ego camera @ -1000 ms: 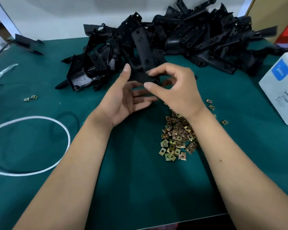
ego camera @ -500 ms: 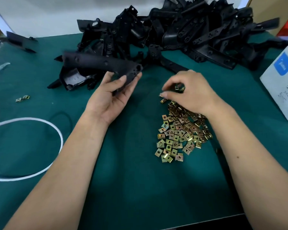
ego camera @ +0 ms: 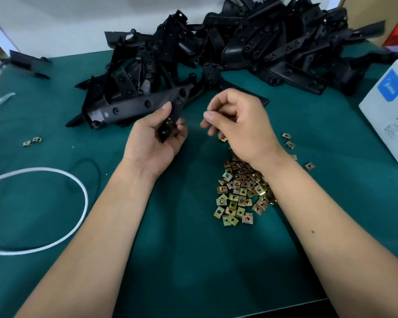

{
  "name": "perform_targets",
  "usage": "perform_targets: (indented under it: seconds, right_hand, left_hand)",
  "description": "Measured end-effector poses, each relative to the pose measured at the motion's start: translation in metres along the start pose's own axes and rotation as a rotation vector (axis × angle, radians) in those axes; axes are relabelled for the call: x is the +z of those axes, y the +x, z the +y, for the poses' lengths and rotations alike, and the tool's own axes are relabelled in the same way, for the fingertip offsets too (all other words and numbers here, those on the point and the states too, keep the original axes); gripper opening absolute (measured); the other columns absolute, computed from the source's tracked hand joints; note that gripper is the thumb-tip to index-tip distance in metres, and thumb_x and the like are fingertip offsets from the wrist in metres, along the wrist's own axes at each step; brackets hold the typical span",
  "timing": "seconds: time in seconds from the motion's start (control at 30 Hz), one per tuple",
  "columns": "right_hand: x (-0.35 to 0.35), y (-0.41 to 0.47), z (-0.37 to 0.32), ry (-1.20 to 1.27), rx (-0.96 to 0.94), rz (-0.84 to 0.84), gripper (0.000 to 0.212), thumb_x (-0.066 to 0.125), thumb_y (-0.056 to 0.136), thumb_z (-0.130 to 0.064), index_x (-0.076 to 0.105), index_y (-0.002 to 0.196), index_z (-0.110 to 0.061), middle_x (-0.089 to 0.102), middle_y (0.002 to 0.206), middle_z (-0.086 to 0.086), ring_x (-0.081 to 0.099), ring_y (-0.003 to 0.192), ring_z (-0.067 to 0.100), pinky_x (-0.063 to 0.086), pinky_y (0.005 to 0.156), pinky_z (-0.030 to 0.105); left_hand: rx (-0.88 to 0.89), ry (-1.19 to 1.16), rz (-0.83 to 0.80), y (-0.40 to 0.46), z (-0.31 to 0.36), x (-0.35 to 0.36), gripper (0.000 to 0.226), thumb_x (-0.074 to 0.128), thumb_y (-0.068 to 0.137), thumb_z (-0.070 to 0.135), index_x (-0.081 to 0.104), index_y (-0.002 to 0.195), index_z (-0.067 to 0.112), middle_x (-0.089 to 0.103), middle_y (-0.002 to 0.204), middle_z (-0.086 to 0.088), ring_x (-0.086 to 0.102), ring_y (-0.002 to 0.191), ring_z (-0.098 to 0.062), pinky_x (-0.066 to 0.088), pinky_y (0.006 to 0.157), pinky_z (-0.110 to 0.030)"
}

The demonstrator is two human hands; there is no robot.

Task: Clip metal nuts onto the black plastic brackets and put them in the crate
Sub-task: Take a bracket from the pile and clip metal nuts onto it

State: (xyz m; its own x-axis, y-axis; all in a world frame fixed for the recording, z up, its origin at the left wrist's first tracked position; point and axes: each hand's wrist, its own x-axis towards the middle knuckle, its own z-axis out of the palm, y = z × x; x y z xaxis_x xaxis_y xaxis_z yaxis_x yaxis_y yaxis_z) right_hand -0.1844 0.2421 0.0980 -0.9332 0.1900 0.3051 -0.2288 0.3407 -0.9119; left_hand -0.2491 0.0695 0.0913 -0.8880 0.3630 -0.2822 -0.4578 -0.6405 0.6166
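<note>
Left hand [ego camera: 157, 140] grips bracket [ego camera: 147, 104]; right hand [ego camera: 241, 125] above nuts [ego camera: 241, 193].

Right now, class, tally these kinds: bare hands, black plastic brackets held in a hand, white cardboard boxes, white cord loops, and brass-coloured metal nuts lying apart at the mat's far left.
Bare hands: 2, the left hand and the right hand
Black plastic bracket held in the left hand: 1
White cardboard box: 1
White cord loop: 1
Brass-coloured metal nuts at far left: 2
Total: 7
</note>
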Motion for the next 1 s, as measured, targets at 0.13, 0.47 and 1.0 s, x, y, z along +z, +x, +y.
perform_targets:
  seconds: [0.13, 0.47, 1.0]
  right_hand:
    - [0.017, -0.004, -0.001, 0.155, 0.032, 0.022, 0.017, 0.068, 0.095, -0.004, 0.076, 0.104, -0.017, 0.076, 0.08, 0.003, 0.065, 0.067, 0.008, 0.051, 0.062, 0.021]
    - [0.015, -0.005, -0.001, 0.254, 0.052, 0.015, 0.013, 0.069, 0.093, 0.001, 0.072, 0.105, -0.004, 0.077, 0.085, 0.012, 0.072, 0.068, 0.02, 0.053, 0.057, 0.026]
    - [0.024, -0.007, -0.001, 0.449, 0.143, 0.034, 0.012, 0.069, 0.094, 0.002, 0.074, 0.105, -0.003, 0.074, 0.082, 0.012, 0.068, 0.068, 0.018, 0.056, 0.06, 0.024]
  left_hand:
    - [-0.007, 0.046, -0.049, -0.006, -0.004, 0.006, 0.009, 0.077, 0.074, 0.016, 0.075, 0.077, 0.008, 0.068, 0.084, -0.005, 0.064, 0.074, -0.015, 0.057, 0.071, -0.022]
    - [0.001, 0.059, -0.05, -0.004, -0.006, 0.004, 0.025, 0.08, 0.075, 0.024, 0.068, 0.087, 0.006, 0.067, 0.082, -0.006, 0.065, 0.076, -0.013, 0.058, 0.069, -0.02]
    - [0.049, 0.223, -0.101, -0.001, -0.012, 0.001, 0.025, 0.079, 0.08, 0.034, 0.075, 0.087, 0.011, 0.071, 0.087, -0.005, 0.066, 0.074, -0.015, 0.056, 0.069, -0.026]
